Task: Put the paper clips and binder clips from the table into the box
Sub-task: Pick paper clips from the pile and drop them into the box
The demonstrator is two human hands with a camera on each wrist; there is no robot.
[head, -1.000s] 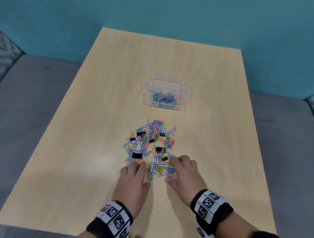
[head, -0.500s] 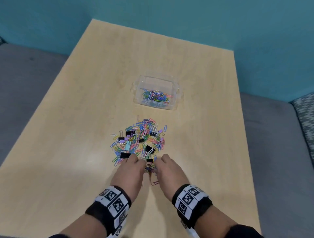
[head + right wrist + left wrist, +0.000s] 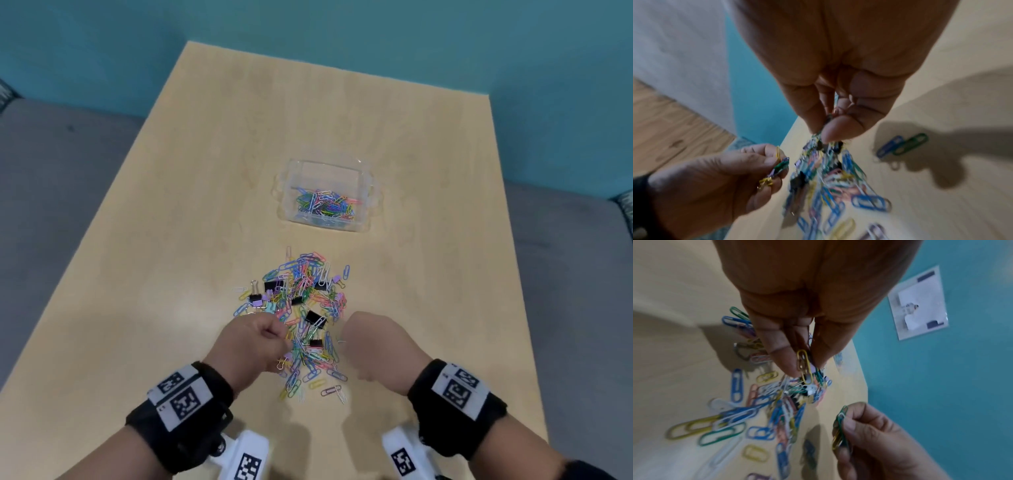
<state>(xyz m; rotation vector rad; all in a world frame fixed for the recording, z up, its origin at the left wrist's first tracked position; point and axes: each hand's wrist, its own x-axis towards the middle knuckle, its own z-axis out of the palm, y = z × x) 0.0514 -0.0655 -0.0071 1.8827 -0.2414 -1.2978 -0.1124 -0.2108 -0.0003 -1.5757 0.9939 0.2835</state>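
A loose pile of coloured paper clips (image 3: 301,301) lies mid-table, with black binder clips (image 3: 313,317) and a purple one (image 3: 256,301) mixed in. The clear plastic box (image 3: 278,192) stands beyond the pile and holds several paper clips. My left hand (image 3: 270,334) is raised over the pile's near left side. In the left wrist view it (image 3: 803,365) pinches a small bunch with a yellow paper clip (image 3: 804,368) in front. My right hand (image 3: 349,339) is raised at the near right. In the right wrist view it (image 3: 822,131) pinches a bunch of clips (image 3: 816,142).
The light wooden table (image 3: 171,240) stands against a teal wall, and grey floor lies on both sides. Stray paper clips (image 3: 334,390) lie nearest to me, between my wrists. A blue and a green clip (image 3: 902,144) lie apart in the right wrist view.
Both hands came together at the pile's near edge, closed on small bunches of clips and lifted off the table. Clips have been dragged toward me.
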